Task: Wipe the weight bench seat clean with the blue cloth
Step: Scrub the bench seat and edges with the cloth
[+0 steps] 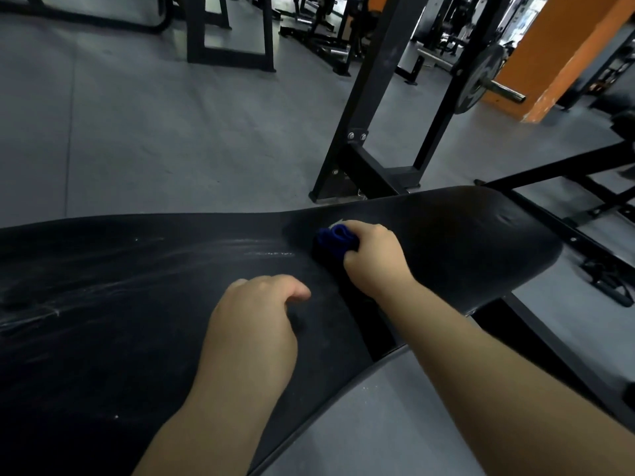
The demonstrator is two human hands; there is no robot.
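Cloth: bunched blue cloth [336,239] pokes out past the curled fingers of the right hand [372,257], which clench it and press it onto the black bench seat [481,249] toward its far edge.
Right arm: bare forearm reaches in from the lower right, across the near edge.
Left hand [254,324]: empty, fingers loosely curled, knuckles up, resting on the pad near its middle.
Pad surface: pale streaks left of the cloth.

No text, label, brand or number can be read anywhere
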